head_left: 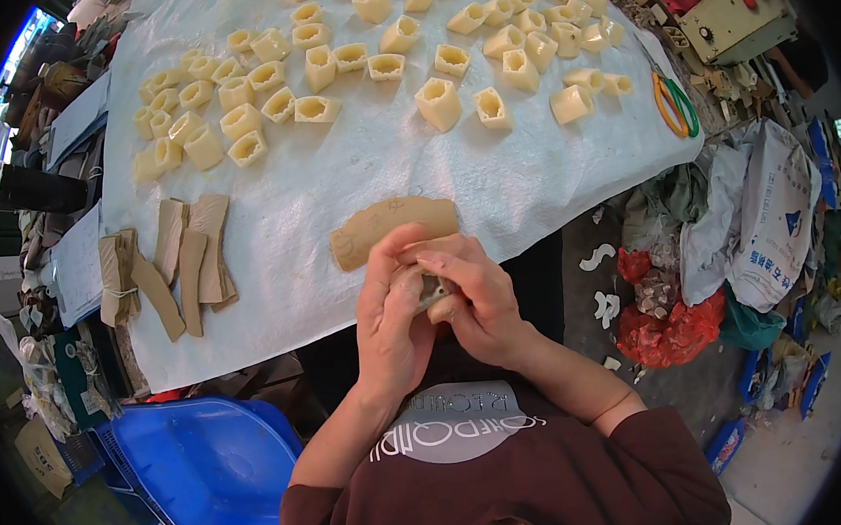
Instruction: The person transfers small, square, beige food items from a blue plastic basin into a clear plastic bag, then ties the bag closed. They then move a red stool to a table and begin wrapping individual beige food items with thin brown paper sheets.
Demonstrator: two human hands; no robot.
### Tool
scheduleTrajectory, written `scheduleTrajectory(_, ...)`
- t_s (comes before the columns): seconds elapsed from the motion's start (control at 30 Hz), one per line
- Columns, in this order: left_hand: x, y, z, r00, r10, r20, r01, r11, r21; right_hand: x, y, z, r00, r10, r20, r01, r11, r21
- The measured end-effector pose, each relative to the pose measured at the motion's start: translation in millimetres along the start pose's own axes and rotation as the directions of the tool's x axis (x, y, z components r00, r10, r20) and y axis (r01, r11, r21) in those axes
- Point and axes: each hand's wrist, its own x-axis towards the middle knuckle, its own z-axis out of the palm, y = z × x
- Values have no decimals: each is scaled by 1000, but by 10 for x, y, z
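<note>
Just over the table's near edge, my left hand (388,314) and my right hand (479,295) meet, fingers curled around one small greyish piece (432,289). Dark spots like holes show on it; most of it is hidden by my fingers, and its kind I cannot make out. Directly beyond my fingers, a curved tan cardboard piece (389,228) with faint pencil marks lies flat on the white sheet (280,204). Farther back stand and lie many cream-coloured hollow blocks (439,103), open at the end with jagged inner rims.
Curved cardboard strips (190,269) lie at the table's left. Scissors (675,105) with orange and green handles rest at the right edge, near a cream control box (737,14). A blue plastic tub (216,482) stands lower left; red bags (674,328) and white sacks (764,219) sit right.
</note>
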Motion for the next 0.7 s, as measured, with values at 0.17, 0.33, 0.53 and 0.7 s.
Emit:
scheduleTrajectory(0.17,28,125,32,998,-42,56,53,978,-204,225,-134,-141,985,-138,102,167,909,-383)
scheduleTrajectory(0.33,-63,137,70,955,275,111,-292,808,512,284,-192,-264,979,-1,203,90,899,-429)
scheduleTrajectory(0.53,45,-139,-36,961,246,129,-272,739,616,49,-175,-117,859,508,61,-417,627,658)
scheduleTrajectory(0.7,48,-151,33,972,204,119,-236,842,485,76,-189,-86,861,508,37,-402,632,662)
